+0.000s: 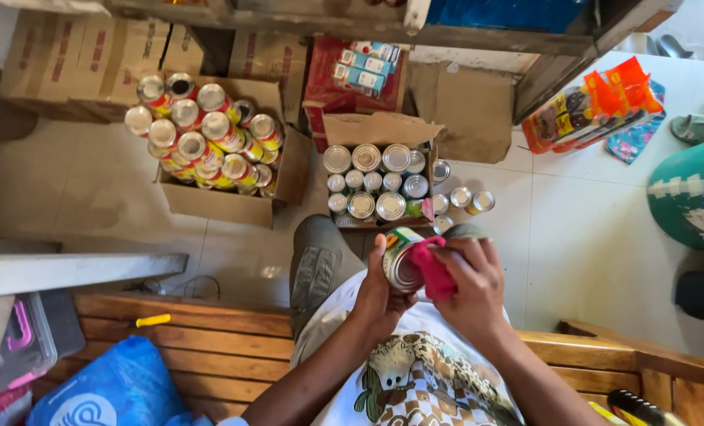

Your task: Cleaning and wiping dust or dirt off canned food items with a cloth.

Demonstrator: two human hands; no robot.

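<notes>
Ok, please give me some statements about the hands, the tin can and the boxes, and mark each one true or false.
1. The left hand holds a round metal tin can. True.
2. The right hand presses a blue sponge on it. False: a pink cloth.
3. Two open brown cardboard boxes of cans stand on the pale tiled floor. True.
4. The person stands at a table. False: seated on a wooden bench.

Two open cardboard boxes [233, 201] of tins stand on the tiled floor [588, 237] beside a wooden bench [210, 339].
</notes>
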